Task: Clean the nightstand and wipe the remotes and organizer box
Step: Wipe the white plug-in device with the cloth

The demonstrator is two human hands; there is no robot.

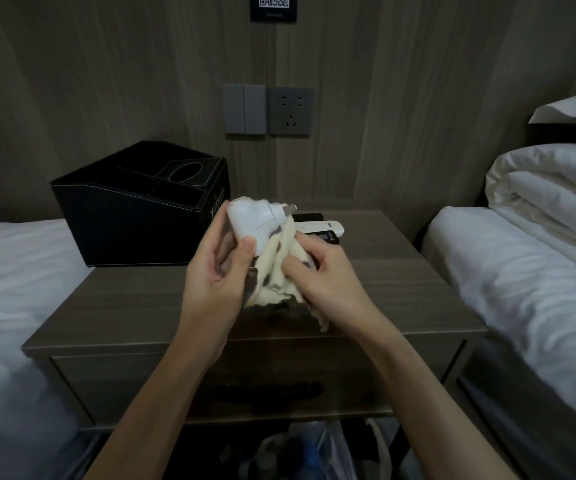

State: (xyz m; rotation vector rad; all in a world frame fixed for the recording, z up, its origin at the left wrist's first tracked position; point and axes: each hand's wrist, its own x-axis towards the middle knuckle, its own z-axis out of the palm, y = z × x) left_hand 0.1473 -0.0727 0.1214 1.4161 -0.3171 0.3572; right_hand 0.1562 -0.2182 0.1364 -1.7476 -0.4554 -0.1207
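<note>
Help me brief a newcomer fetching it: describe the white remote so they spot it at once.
Find the wooden nightstand under the wall socket. At its back, right of the black organizer box, a few remotes lie side by side. The white remote is the only pale one; its neighbours are black.

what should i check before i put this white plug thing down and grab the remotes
1. Left hand grips the white plastic plug-in device: ok.
2. Right hand holds the crumpled cream cloth against it: ok.
3. Device wiped all over: cannot tell.
4. White and black remotes lie on the wood-grain nightstand behind the hands: ok.
5. Black stitched organizer box compartments empty: cannot tell, too dark.
</note>
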